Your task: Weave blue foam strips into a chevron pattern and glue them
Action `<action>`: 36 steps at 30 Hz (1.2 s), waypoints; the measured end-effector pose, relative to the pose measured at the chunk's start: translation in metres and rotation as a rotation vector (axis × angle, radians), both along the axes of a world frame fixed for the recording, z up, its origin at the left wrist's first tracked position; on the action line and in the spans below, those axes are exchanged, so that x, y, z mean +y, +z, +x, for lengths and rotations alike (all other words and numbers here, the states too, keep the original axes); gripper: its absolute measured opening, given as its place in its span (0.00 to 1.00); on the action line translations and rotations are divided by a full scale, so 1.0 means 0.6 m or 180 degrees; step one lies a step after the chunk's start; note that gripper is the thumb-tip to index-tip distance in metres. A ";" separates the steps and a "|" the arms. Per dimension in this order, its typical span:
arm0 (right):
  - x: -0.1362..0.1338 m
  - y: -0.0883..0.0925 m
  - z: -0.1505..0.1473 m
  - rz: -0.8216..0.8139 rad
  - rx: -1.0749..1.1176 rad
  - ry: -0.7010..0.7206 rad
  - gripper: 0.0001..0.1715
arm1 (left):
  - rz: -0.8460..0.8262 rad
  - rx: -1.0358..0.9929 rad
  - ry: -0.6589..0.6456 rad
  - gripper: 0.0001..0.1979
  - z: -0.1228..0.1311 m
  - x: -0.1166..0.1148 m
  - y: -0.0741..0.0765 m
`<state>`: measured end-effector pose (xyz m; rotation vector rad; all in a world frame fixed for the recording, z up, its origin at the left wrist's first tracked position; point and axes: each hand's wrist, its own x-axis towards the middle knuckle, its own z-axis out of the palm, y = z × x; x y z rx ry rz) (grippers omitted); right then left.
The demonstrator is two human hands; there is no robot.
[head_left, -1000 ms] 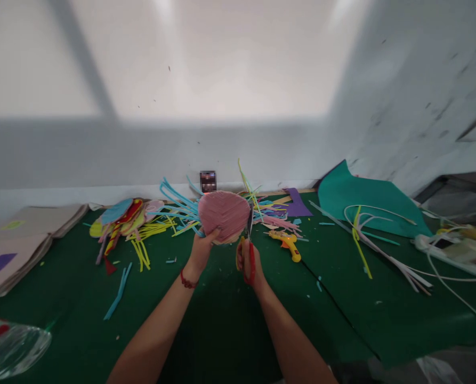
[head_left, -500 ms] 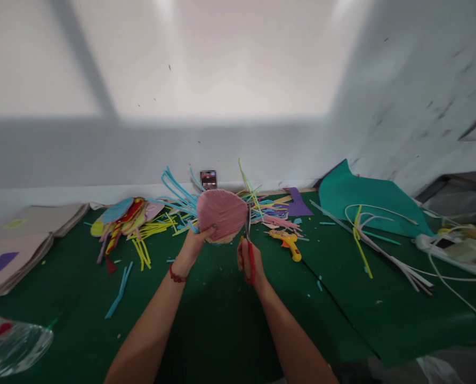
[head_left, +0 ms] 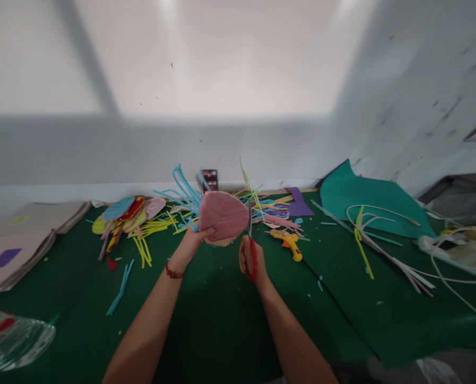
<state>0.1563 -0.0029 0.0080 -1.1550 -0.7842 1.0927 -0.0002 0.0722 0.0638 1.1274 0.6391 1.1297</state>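
Note:
My left hand (head_left: 194,240) pinches the lower edge of a rounded pink foam piece (head_left: 223,215) and holds it upright above the green table (head_left: 206,314). Blue strips trail behind the piece. My right hand (head_left: 250,258) is closed through the red handles of a pair of scissors (head_left: 251,245). The blades point up along the right edge of the pink piece. A red bracelet sits on my left wrist.
A heap of coloured foam strips (head_left: 169,218) and cut shapes (head_left: 121,216) lies at the wall. A yellow glue gun (head_left: 288,242) rests right of my hands. Teal sheet (head_left: 365,200), white cords (head_left: 397,256), cardboard sheets (head_left: 17,240) and a clear plastic bag (head_left: 14,341) surround them.
Both hands drifted slightly up and away from me. The pink piece turned a little in my left hand while the scissors stayed at its right edge.

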 end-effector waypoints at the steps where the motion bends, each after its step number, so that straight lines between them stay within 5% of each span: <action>1: 0.001 0.000 0.001 0.0045 0.0000 -0.0028 0.31 | 0.0015 0.0041 -0.0047 0.20 -0.003 -0.001 0.003; 13: -0.008 0.007 0.012 0.0897 -0.0390 -0.0462 0.23 | 0.0124 0.0521 -0.0261 0.15 -0.030 0.010 -0.008; 21: -0.006 0.022 0.026 0.0740 -0.0570 -0.0789 0.20 | -0.0028 0.1098 -0.1111 0.22 -0.038 -0.003 0.014; 25: 0.001 0.019 0.030 0.0664 -0.0475 -0.0525 0.18 | -0.0250 0.0968 -0.0868 0.20 -0.034 0.002 0.004; 30: 0.003 0.017 0.033 0.0681 -0.0674 -0.1045 0.17 | -0.0794 0.0529 -0.0822 0.27 -0.023 0.004 -0.013; 36: 0.003 0.017 0.036 0.0666 -0.0628 -0.1308 0.19 | -0.0628 0.0396 -0.0894 0.23 -0.002 -0.005 -0.024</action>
